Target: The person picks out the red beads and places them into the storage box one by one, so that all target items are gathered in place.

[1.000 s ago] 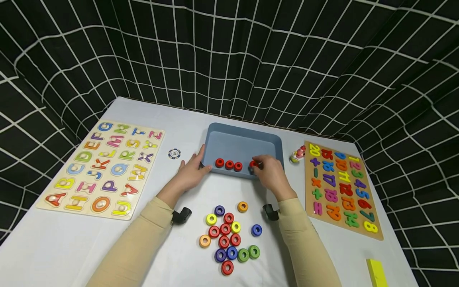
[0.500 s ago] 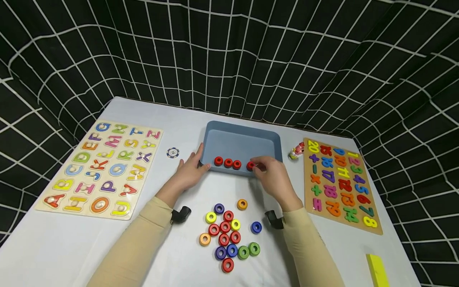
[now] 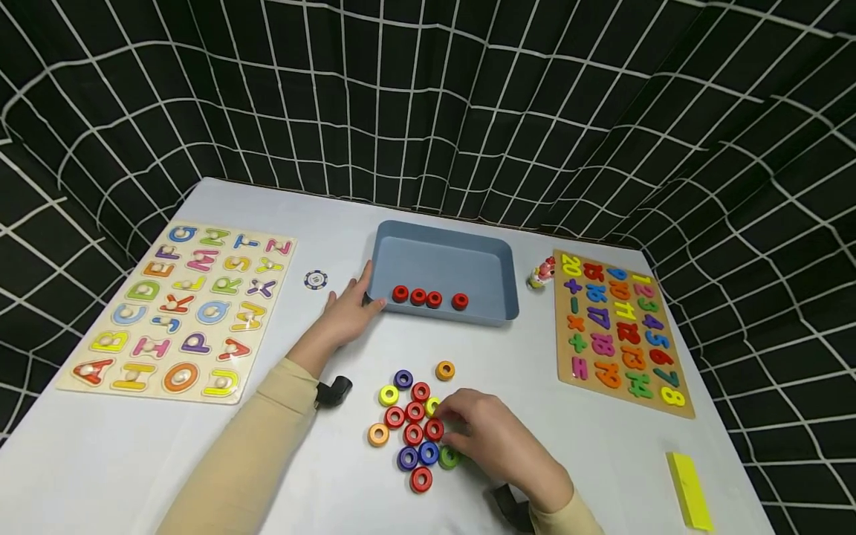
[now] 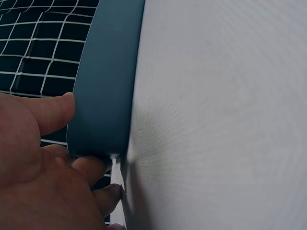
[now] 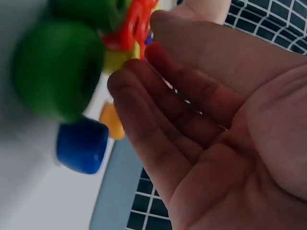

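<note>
In the head view, my left hand (image 3: 345, 316) rests at the near left corner of a blue-grey tray (image 3: 441, 249), thumb on the front wall and fingers along the left side. The left wrist view shows the thumb touching the tray's rim (image 4: 103, 91). Several red ring-shaped beads (image 3: 417, 297) sit along the tray's front inside wall. My right hand (image 3: 498, 438) hovers at the right of a loose bead cluster, fingers loosely bent and holding nothing. Nearby are a red bead (image 3: 434, 420), a green bead (image 5: 55, 72) and a blue bead (image 5: 82, 145).
An alphabet puzzle board (image 3: 187, 312) lies at left, with a poker chip (image 3: 316, 280) beside it. A number board (image 3: 618, 334), a small figurine (image 3: 542, 273) and a yellow block (image 3: 689, 490) are at right. A black grid curtain (image 3: 428, 111) hangs behind the table.
My right hand has let go of a red bead in the tray and moved back toward the loose beads. The left hand stays at the tray's corner. The head view has shifted slightly.
</note>
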A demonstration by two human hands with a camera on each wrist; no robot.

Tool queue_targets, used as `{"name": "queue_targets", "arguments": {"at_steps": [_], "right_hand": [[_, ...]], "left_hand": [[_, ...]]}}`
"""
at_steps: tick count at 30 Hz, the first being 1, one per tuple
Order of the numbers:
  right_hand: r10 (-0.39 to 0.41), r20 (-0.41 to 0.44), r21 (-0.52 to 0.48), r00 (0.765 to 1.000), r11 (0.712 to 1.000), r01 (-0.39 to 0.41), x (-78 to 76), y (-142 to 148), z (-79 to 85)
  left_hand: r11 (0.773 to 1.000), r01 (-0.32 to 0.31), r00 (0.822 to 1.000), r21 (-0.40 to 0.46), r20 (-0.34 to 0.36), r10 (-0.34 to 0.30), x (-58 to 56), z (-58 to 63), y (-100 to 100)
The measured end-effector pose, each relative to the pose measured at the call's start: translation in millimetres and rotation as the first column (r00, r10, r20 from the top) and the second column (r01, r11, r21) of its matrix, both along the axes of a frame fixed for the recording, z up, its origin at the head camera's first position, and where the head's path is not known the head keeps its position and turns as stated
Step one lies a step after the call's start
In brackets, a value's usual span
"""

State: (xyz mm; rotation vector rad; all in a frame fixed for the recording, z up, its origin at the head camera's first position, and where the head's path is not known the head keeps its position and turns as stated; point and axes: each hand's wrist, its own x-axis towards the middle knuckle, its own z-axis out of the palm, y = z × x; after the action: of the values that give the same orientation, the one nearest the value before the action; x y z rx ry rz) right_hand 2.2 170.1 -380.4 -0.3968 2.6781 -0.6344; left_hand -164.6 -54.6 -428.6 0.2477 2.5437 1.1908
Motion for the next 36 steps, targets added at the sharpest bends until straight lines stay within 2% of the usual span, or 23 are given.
{"name": "queue_targets", "arguments": {"at_steps": [6,22,25,28,30,32,36], "right_hand": [[-0.016,-0.017,0.035,1.0,0.999,0.016,8.8,-6,-7.8],[-0.052,-0.044,0.072,0.998,0.996,0.055,10.9,-17,-12.7],[-0.056,-0.046,0.06,0.997,0.996,0.059,9.2,-14,-12.3],[-0.086,-0.056,0.004,0.995,0.996,0.086,6.6,-4,-7.4],[-0.141,-0.087,-0.052,0.986,0.989,0.137,2.1,6,-0.8],[-0.208,-0.15,-0.107,0.967,0.975,0.193,-7.4,18,7.8],[-0.338,-0.269,-0.216,0.902,0.934,0.285,-44.7,45,21.4]], "left_hand": [[1.0,0.004,1.0,0.002,-0.003,-0.004,0.6,0.5,0],[1.0,0.005,1.0,0.0,-0.013,-0.005,-0.3,-1.3,0],[1.0,0.004,1.0,0.005,-0.015,-0.004,-0.9,-1.8,-1],[1.0,0.0,1.0,0.009,-0.013,0.0,-1.0,-2.8,0],[1.0,0.001,1.0,0.01,-0.012,-0.001,-1.0,-3.9,0],[1.0,0.0,1.0,0.011,-0.01,0.0,-1.0,-4.5,1],[1.0,-0.004,1.0,0.014,-0.011,0.004,-1.6,-4.3,0]]}}
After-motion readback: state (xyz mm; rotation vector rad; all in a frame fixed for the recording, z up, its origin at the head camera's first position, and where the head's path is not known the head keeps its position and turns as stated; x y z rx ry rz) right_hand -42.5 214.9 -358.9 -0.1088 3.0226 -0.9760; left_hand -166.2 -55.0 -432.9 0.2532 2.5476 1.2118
